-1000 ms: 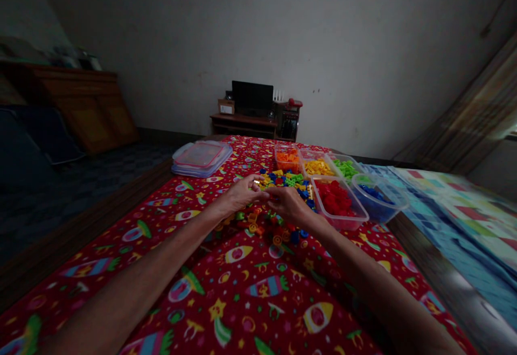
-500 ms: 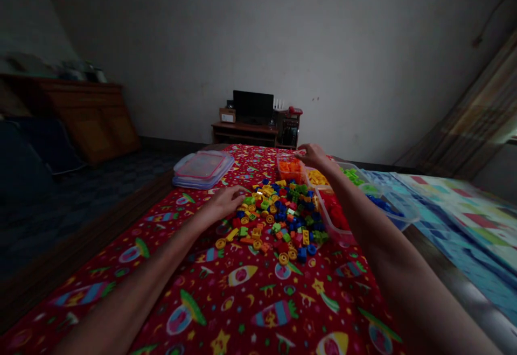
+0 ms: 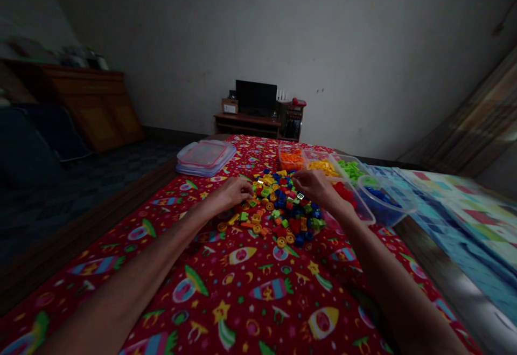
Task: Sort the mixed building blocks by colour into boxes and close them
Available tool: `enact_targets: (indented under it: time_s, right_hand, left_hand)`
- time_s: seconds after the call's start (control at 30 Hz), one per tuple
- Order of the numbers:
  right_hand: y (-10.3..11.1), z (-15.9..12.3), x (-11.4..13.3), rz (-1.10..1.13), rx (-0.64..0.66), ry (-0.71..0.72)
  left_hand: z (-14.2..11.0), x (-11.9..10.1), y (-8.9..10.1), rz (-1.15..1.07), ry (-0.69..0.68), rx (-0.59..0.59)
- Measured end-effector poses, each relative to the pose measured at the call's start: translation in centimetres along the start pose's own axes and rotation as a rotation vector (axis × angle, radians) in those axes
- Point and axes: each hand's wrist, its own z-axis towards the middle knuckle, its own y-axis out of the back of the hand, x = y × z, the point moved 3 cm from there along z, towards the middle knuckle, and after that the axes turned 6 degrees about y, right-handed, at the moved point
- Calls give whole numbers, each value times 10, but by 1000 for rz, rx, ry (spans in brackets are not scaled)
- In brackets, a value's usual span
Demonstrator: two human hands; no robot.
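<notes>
"Dim light lay on the bare grey wall [image 3: 181, 32] and the black monitor [image 3: 256, 96] ahead. What was in front of you?"

"Red patterned cloth [image 3: 242, 285], with a loose heap of toy bricks [image 3: 278, 204] near its middle: blue, yellow, green, red and orange, blocks and little wheels all jumbled."

"How did you stand to it?"

"My left hand [image 3: 235, 192] was at the heap's left edge, fingers curled in, thumb close to the forefinger; I could not tell whether a brick was between them. My right hand [image 3: 317, 185] hung over the far right part, fingers bent down and only slightly parted. Whether it had hold of anything was hidden too."

"And round about?"

"Just beyond and to the right stood the orange tub [image 3: 288, 167], the yellow tub [image 3: 315, 153], the green tub [image 3: 343, 157], the red tub [image 3: 366, 220], partly behind my right hand, and the round blue tub [image 3: 390, 216]. A stack of lids [image 3: 205, 155] lay off to the left, apart from the heap."

"How was such picking best done?"

"With a light fingertip pinch, I judged, coming straight down so the neighbours did not scatter. In that gloom the darker pieces seemed easy to confuse, so a look before each grip was worth it. Keeping the right wrist high seemed wise as well, with the rims so near."
</notes>
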Motion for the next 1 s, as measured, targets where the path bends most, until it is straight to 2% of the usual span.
enact_targets:
  time_s: [0.2,0.37,0.53,0.63,0.8,0.9,1.0]
  right_hand:
    - [-12,-6,25,-107,117,68]
    - [-44,-13,47,-140,247,180]
    - [-83,-21,56,-179,288,263]
    - [-96,-22,54,-207,319,265]
    - [-90,-22,50,-152,286,263]
    - [-77,-18,46,-66,195,241]
    - [-64,-11,39,39,81,101]
  left_hand:
    - [-10,-6,-19,49,-149,-23]
    - [-16,-10,-27,2,-231,-31]
    - [-14,-16,-29,154,-191,-10]
    - [-12,-20,-28,214,-142,34]
    - [-10,-24,-19,96,-22,42]
    - [-7,-25,-12,-145,109,-20]
    - [-8,-31,-7,-471,218,-80]
